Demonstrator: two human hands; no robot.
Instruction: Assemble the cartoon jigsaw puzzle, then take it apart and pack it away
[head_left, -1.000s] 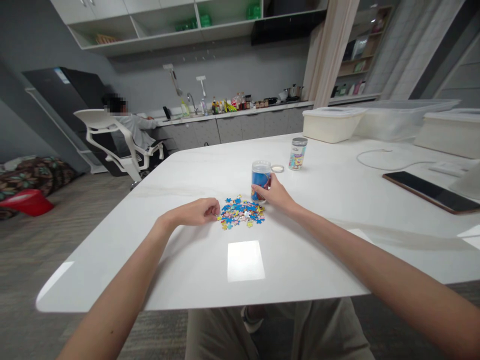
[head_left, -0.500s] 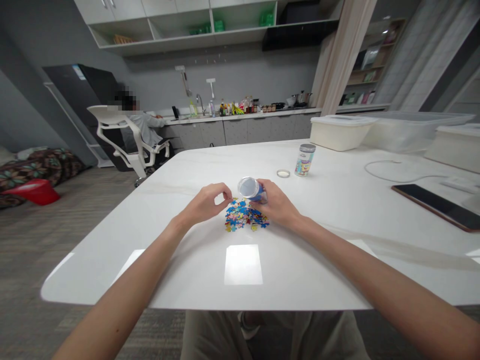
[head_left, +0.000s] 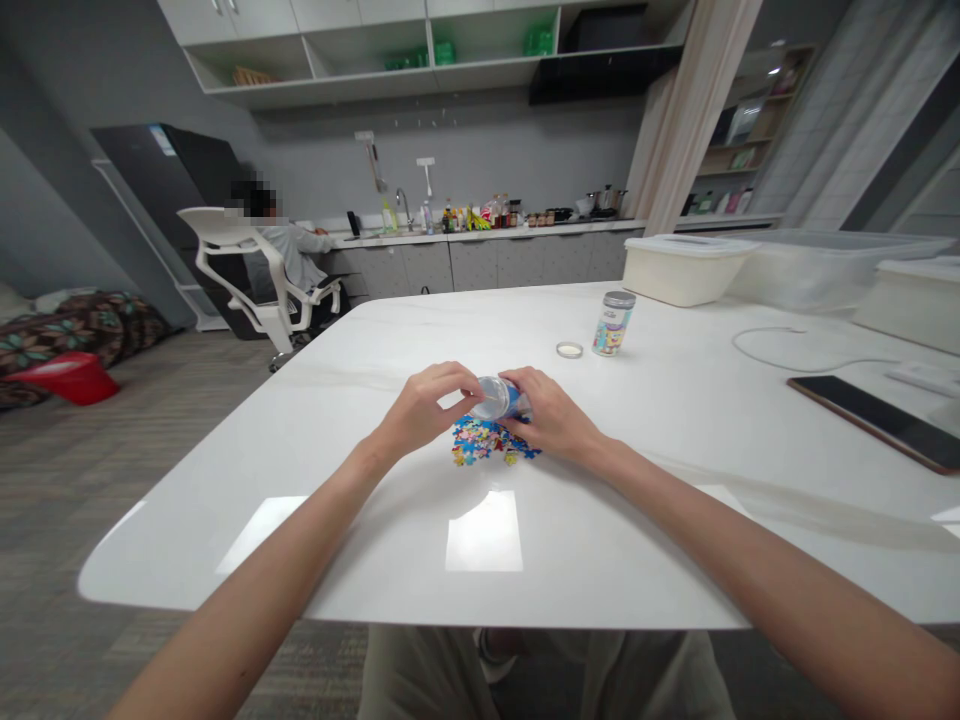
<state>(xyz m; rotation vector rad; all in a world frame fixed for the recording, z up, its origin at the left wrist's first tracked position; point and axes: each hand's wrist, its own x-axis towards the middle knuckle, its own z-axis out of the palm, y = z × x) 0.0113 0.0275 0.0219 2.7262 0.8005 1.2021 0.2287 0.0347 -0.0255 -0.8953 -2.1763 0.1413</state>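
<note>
My right hand (head_left: 551, 415) grips a small clear jar (head_left: 497, 398) with a blue label, tipped on its side with its open mouth toward the left. My left hand (head_left: 426, 405) is closed in a pinch right at the jar's mouth; what it pinches is too small to make out. Under both hands lies a heap of small colourful puzzle pieces (head_left: 484, 443) on the white table (head_left: 480, 540). The jar's round lid (head_left: 569, 349) lies farther back, beside a second, capped jar (head_left: 615, 324).
A dark tablet (head_left: 877, 420), a white cable (head_left: 795, 355) and white storage bins (head_left: 686, 268) occupy the table's right and back. Another person sits in a white chair (head_left: 240, 265) at the counter, far left. A red object (head_left: 66, 378) lies on the floor.
My right hand lifted the jar off the table and tipped it sideways. My left hand rose from the pile's left edge to the jar's mouth.
</note>
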